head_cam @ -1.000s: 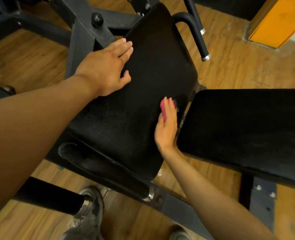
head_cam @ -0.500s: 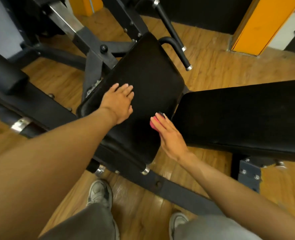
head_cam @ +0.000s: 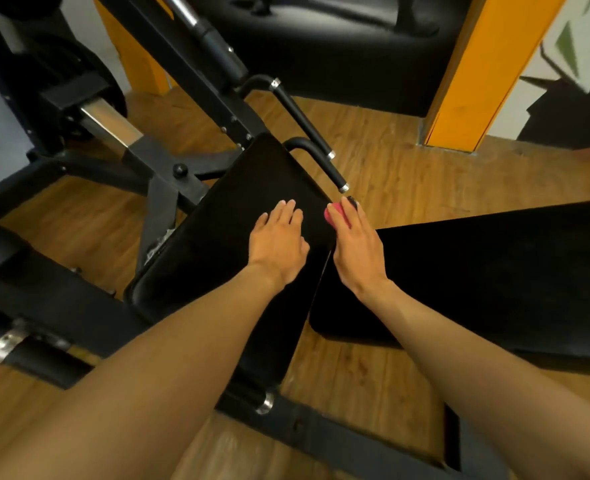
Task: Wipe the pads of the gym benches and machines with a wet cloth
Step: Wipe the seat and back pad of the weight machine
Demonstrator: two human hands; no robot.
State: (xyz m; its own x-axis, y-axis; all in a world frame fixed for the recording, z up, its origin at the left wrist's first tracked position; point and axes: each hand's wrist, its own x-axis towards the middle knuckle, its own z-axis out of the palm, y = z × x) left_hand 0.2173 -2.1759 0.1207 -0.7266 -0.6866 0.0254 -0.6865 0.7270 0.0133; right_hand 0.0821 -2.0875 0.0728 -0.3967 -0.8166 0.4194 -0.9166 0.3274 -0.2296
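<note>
Presently: left hand [head_cam: 279, 244], fingers flat, steadies the seat pad [head_cam: 238, 216]; right hand [head_cam: 357, 249] presses the pink cloth [head_cam: 335, 215] under straight fingers along its edge for wiping.

Left hand [head_cam: 279, 244] flat on seat pad [head_cam: 224, 233], right hand [head_cam: 357, 252] over pink cloth [head_cam: 335, 215].

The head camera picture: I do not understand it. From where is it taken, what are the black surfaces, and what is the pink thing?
The camera sits on the person's head and looks down, so both forearms reach into view from below. The black surfaces are padded parts of a gym machine: a seat pad and a longer pad beside it, above a wooden floor. The left hand rests flat on the seat pad. The right hand presses a pink cloth against that pad's right edge, fingers lying straight over it.
</note>
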